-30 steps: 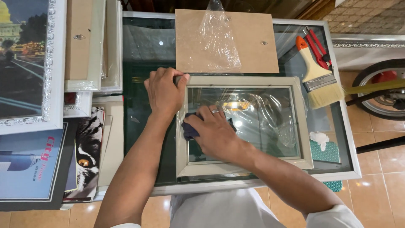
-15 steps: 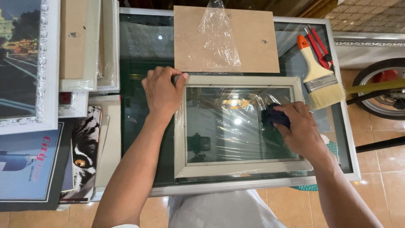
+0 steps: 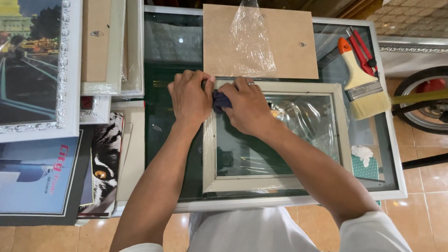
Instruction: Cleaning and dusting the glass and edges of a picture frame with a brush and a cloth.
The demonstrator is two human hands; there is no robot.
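Note:
A pale wooden picture frame point(image 3: 343, 126) with a glass pane lies flat on a glass-topped table point(image 3: 392, 154). My left hand point(image 3: 190, 99) presses down on the frame's far left corner. My right hand point(image 3: 246, 108) sits right beside it on the pane's far left part, with a dark blue cloth point(image 3: 221, 100) bunched under the fingers. A ring shows on one right finger. Loose clear plastic film point(image 3: 308, 119) lies crumpled over the right half of the pane.
A brown backing board point(image 3: 284, 46) with plastic film lies beyond the frame. A wide paintbrush point(image 3: 360, 84) and red pliers point(image 3: 361, 46) lie at the right. Framed pictures point(image 3: 32, 70) and posters point(image 3: 37, 172) are stacked at the left. A wheel point(image 3: 422, 100) stands off the table's right.
My right hand with the cloth swept from the pane's left to its right side, then back to the far left corner beside my left hand. The left hand stayed on the corner.

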